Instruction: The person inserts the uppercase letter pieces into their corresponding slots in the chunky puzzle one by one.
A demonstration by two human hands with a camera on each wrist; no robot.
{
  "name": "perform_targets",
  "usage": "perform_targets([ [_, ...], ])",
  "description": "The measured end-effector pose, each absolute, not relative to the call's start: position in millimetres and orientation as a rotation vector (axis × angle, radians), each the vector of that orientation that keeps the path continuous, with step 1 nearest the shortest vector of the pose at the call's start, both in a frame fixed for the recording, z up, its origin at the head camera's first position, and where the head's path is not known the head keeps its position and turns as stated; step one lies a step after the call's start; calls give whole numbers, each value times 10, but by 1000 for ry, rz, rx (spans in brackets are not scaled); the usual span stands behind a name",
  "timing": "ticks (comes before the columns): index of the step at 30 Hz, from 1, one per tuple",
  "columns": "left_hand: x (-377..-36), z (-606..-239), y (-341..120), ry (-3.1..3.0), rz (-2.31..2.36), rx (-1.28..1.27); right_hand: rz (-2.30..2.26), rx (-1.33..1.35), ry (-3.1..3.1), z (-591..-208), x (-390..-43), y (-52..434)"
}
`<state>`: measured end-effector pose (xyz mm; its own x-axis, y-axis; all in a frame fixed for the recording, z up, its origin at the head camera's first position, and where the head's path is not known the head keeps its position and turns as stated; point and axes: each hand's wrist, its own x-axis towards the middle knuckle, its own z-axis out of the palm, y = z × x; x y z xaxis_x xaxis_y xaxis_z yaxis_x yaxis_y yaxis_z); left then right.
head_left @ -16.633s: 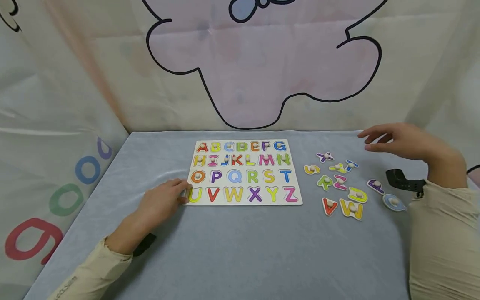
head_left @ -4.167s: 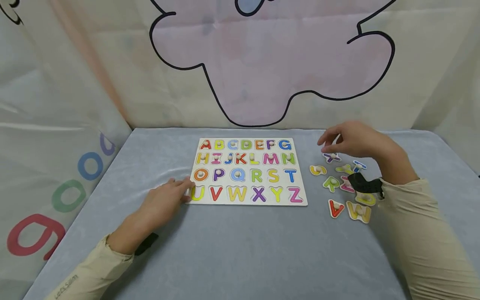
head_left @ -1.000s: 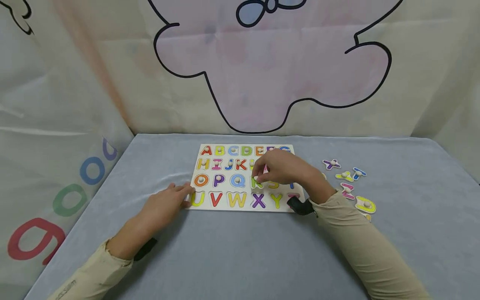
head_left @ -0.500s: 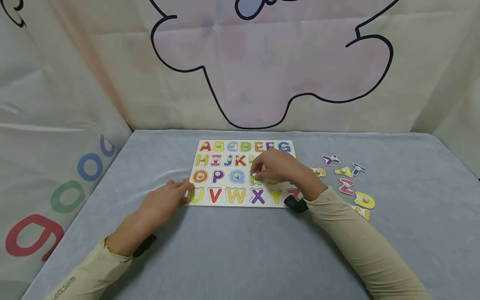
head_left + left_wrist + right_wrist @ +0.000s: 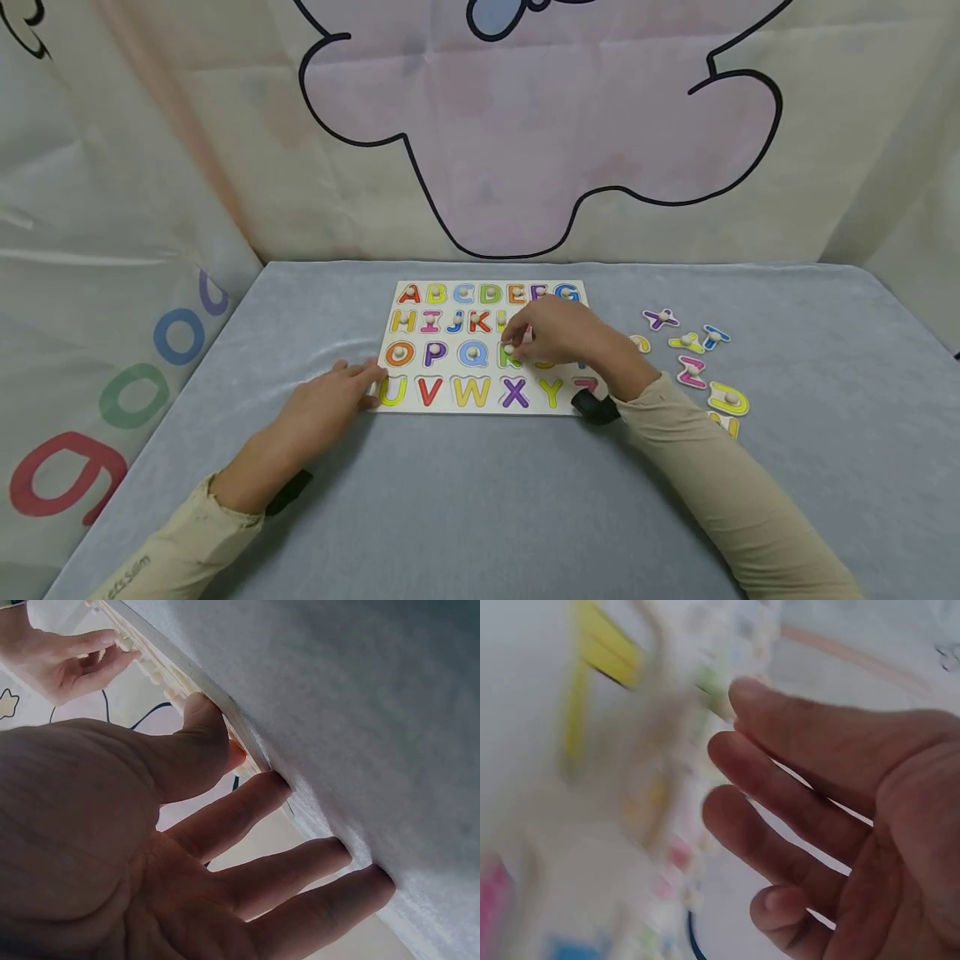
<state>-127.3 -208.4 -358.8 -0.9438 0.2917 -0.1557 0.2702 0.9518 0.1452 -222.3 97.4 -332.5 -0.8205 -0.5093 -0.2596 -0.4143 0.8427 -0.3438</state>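
A white alphabet puzzle board (image 5: 450, 407) lies on the cloth-covered table. My right hand (image 5: 558, 333) pinches the knob of the green letter R piece (image 5: 510, 358) between thumb and fingertips, over the R place in the third row. The right wrist view shows that hand's curled fingers (image 5: 742, 817), with the board blurred. My left hand (image 5: 322, 408) rests at the board's front left corner, its fingers extended. In the left wrist view the thumb (image 5: 199, 712) touches the board's edge and other fingertips touch the cloth. Knobbed O, P and Q pieces (image 5: 472, 353) sit in the same row.
Right of the board lie loose letters: a purple X (image 5: 661, 319), a yellow Y (image 5: 686, 341), a blue T (image 5: 715, 337), a pink Z (image 5: 691, 372) and a yellow U (image 5: 728, 398). The right sleeve (image 5: 720, 475) partly covers a yellow letter (image 5: 725, 423). A patterned curtain (image 5: 525, 167) stands behind.
P and Q went from the loose pile into the board. My right hand picked up the R, carried it left and lowered it onto its place. My left hand stays put.
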Motion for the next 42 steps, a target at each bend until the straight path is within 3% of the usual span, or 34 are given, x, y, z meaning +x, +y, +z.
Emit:
perform_targets([
  [7, -1266, -3608, -2099, 2949, 173, 439, -440, -608, 2725, -3065, -2286, 1530],
  [16, -1251, -3619, -2090, 2929, 154, 420, -304, -615, 2596, -3147, -2413, 2263],
  [42, -1265, -3638, -2084, 2962, 152, 458, -410, -583, 2671, -3266, -2462, 2258],
])
